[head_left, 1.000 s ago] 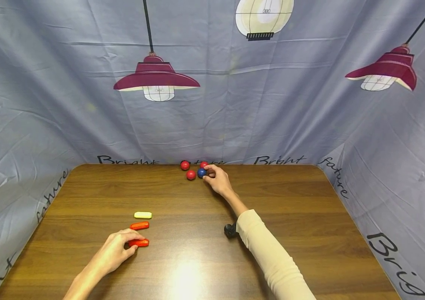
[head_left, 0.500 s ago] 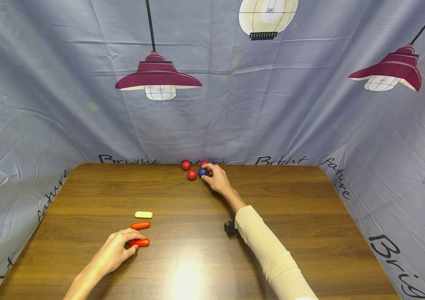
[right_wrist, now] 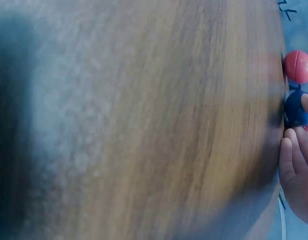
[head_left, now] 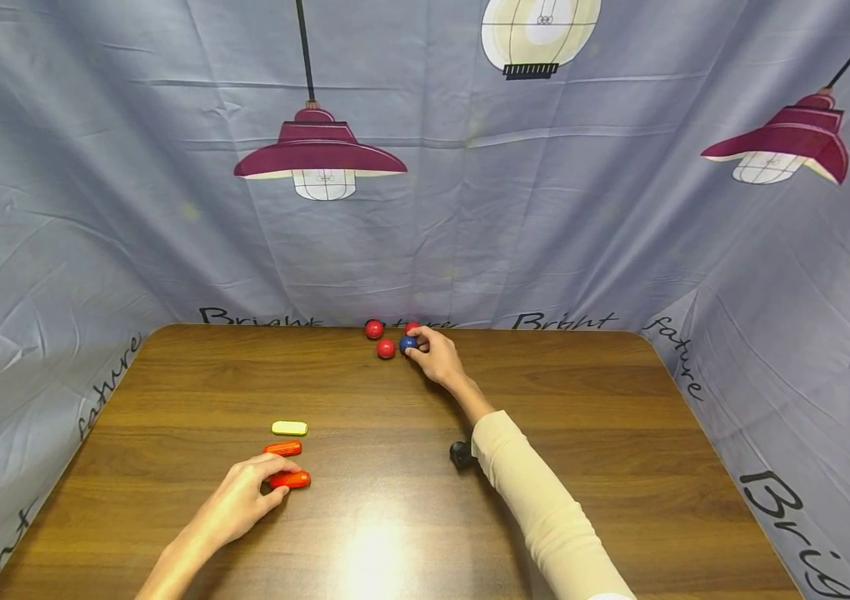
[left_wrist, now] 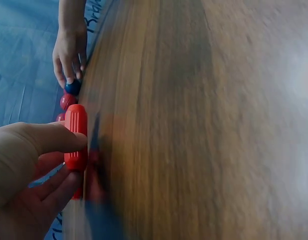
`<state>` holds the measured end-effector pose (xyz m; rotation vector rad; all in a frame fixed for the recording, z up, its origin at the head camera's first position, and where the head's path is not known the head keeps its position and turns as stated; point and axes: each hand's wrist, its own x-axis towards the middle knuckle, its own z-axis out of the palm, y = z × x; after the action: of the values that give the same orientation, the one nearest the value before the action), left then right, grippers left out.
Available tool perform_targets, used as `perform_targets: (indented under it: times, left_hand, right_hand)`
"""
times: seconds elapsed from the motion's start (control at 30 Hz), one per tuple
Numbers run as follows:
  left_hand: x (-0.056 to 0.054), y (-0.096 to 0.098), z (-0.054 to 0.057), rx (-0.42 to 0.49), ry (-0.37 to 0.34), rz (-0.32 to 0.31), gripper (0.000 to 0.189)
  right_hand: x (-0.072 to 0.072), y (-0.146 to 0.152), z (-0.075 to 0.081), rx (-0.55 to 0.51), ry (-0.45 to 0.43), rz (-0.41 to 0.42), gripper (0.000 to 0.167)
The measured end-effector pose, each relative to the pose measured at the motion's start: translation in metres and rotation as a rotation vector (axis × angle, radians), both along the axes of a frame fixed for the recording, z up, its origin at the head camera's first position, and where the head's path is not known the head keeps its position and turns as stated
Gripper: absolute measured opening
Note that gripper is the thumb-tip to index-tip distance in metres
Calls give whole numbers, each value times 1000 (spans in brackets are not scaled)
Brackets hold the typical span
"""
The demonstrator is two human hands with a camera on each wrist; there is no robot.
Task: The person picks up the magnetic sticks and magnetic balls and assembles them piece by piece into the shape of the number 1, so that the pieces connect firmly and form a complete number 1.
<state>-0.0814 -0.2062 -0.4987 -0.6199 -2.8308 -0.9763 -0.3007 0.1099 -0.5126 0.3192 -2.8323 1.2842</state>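
My left hand point(head_left: 245, 497) pinches a red ribbed plastic piece point(left_wrist: 76, 125), short and rounded at its ends, at the table's front left. Just beyond it lie an orange-red ribbed piece point(head_left: 284, 448) and a yellow one point(head_left: 289, 428). At the far edge, my right hand point(head_left: 438, 357) holds a small blue ball point(head_left: 407, 344) between thumb and fingers. One red ball point(head_left: 386, 349) sits to the left of the blue ball, another red ball point(head_left: 374, 329) farther back. A third red ball point(head_left: 412, 327), partly hidden, is behind the right hand's fingers.
A black round object point(head_left: 460, 454) lies on the wooden table point(head_left: 582, 417), partly covered by the right sleeve point(head_left: 537, 500). Grey-blue curtains point(head_left: 425, 250) printed with lamps and lettering enclose the back and sides of the table.
My left hand has shifted slightly right and away from me with the red ribbed piece. The right hand stays at the blue ball. The head view has drifted slightly.
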Motion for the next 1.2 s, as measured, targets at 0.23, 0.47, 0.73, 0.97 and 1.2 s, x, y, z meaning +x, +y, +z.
perform_targets:
  times: [0.23, 0.47, 0.73, 0.97, 1.2]
  left_hand:
    - [-6, 14, 1, 119, -53, -26, 34]
    - [-14, 37, 1, 248, -83, -28, 32]
    - [-26, 64, 3, 358, -247, 58, 25]
    - [-39, 82, 1, 458, -347, 94, 26]
    - [-48, 99, 4, 569, -449, 138, 29]
  right_hand:
    - [0, 5, -1, -30, 2, 18, 32]
    - [0, 8, -1, -59, -20, 24, 31]
    - [3, 12, 1, -71, -65, 46, 30]
    - [5, 16, 3, -80, -106, 87, 33]
    - [7, 21, 5, -99, -99, 113, 34]
